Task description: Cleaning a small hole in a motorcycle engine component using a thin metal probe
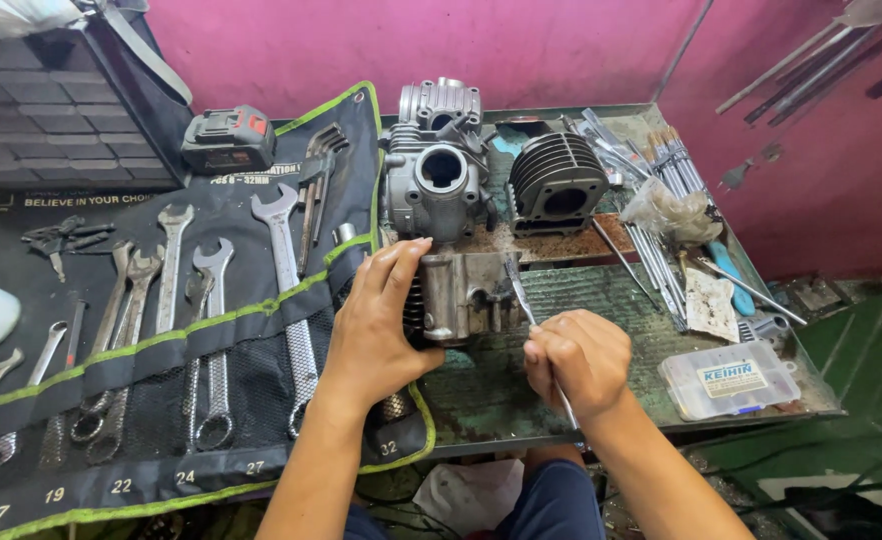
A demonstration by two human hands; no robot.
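Observation:
A grey metal engine cylinder head (461,290) lies on the green workbench (601,300) in front of me. My left hand (379,320) grips its left side, fingers wrapped over the finned part. My right hand (576,360) is closed around a thin metal tool (523,295), whose tip rests against the head's right side. A second engine head (439,170) stands just behind, and a black finned cylinder (559,180) sits to its right.
A black tool roll with green trim (161,390) holds several spanners on the left. A power-tool battery (229,138) lies at the back left. Long rods and screwdrivers (661,200) pile at the right, near a clear plastic parts box (729,378).

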